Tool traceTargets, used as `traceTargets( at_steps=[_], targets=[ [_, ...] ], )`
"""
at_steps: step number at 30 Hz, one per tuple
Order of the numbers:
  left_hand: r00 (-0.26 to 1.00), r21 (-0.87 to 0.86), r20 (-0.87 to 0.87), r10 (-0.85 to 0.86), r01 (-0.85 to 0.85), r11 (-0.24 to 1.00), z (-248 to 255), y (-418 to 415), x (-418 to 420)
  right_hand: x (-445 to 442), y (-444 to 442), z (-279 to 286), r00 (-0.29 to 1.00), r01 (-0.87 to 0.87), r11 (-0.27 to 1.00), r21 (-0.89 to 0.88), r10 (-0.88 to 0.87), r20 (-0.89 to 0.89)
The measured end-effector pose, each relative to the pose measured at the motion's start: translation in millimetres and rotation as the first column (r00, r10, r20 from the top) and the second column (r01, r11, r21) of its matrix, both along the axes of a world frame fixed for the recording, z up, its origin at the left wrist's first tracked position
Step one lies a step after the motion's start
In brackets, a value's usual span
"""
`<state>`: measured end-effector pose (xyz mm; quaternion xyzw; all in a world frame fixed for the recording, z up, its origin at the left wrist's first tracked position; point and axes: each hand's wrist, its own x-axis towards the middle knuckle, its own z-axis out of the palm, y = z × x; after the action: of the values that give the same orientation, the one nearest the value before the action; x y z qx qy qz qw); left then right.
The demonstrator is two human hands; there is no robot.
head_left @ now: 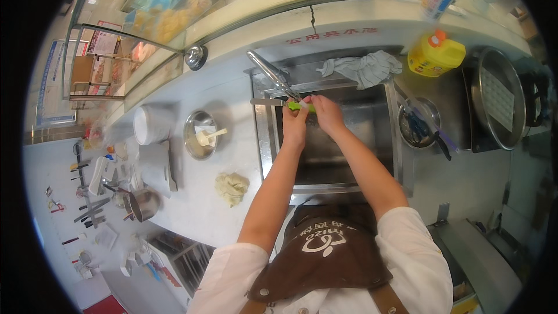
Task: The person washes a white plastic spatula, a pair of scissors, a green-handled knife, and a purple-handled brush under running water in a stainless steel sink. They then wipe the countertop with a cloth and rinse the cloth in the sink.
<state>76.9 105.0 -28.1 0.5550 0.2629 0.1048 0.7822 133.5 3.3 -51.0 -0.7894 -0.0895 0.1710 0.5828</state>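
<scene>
Both my hands are together over a stainless steel sink [366,170], just below the spout of a chrome faucet [268,69]. My left hand [295,123] grips a spatula or knife by its green handle [310,108]. Its narrow metal blade [267,102] points left, over the sink's rim. The fingers of my right hand [328,114] close on the other end of the same handle. Something whitish shows between the hands, too small to tell whether it is water or cloth.
Left on the counter are a steel bowl [192,141] holding a cream-coloured scoop, a white tub [146,125] and a crumpled cloth [232,188]. A grey rag [368,69] hangs behind the sink. Rightward stand a yellow jug [433,57], a bowl of utensils [403,133] and a large steel basin [481,96].
</scene>
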Motion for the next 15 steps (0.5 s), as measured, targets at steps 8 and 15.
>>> traceTargets(
  at_steps=[8, 15],
  targets=[
    [0.978, 0.092, -0.171, -0.118, 0.135, 0.987, 1, -3, 6, -41, -45, -15, 0.935, -0.023, 0.950, 0.312, 0.131, -0.330],
    [0.986, -0.339, -0.124, -0.108, 0.060, 0.939, -20, -22, -32, -89, -57, -20, 0.956, -0.236, 0.969, -0.080, 0.216, -0.197]
  ],
)
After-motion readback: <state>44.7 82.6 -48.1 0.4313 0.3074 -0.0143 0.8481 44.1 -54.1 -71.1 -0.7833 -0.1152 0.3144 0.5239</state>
